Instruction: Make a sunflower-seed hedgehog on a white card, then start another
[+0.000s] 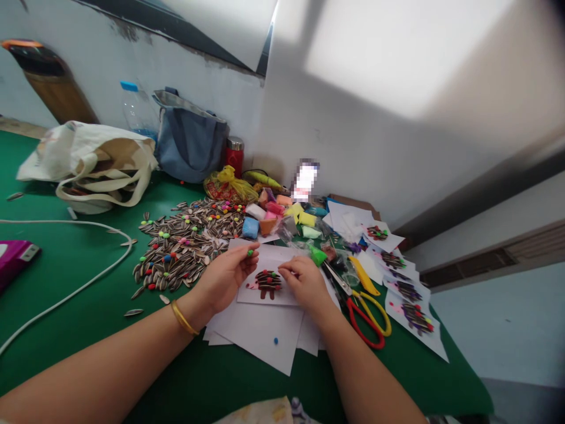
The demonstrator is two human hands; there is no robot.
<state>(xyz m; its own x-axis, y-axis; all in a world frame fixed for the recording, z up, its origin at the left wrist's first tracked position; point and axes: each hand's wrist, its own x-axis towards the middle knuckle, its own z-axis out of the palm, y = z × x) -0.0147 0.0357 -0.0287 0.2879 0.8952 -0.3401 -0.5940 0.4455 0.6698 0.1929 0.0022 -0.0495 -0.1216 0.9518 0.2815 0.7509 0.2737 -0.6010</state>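
My left hand (227,275), a gold bangle at its wrist, is closed with a small lump of green clay (250,253) at its fingertips. Under both hands lies a white card (247,296) bearing a hedgehog (267,284) with striped seed spines, brown legs, a pink face and red and green clay dots. Thumb and fingers of my right hand (304,284) are pinched together by the hedgehog's right side; whatever is between them cannot be made out. A tiny blue clay ball (276,341) rests on the paper nearer me.
Sunflower seeds (189,247) mixed with coloured bits spread at left. Packs of clay (282,215) sit behind the card. Scissors (366,318), a yellow cutter (364,275) and finished hedgehog cards (412,318) are at right. Bags (192,141) and a white cable (101,277) lie left.
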